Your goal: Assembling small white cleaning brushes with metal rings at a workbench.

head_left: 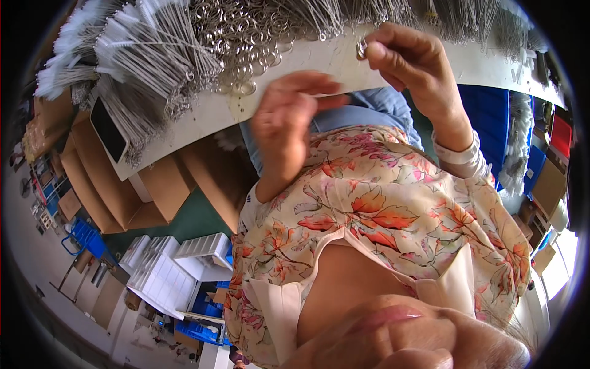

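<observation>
My right hand (pixel 418 67) is raised over the table's front edge, with thumb and fingertips pinched on a small shiny metal ring (pixel 361 49). Whether it is one ring or a few together is hard to make out. Left of it, my left hand (pixel 286 120) hovers just off the edge, slightly blurred. Its fingers reach toward the right hand, apart and with nothing seen in them. A heap of loose metal rings (pixel 243 40) lies on the white table (pixel 295 61) beyond my left hand.
Bundles of thin wire-handled brushes with white bristles (pixel 144 52) lie at the table's left; more wire bundles (pixel 319 13) line the far side. A dark-screened phone (pixel 109 129) rests at the left edge. Cardboard boxes (pixel 147 190) stand below left, blue bins (pixel 484 120) at right.
</observation>
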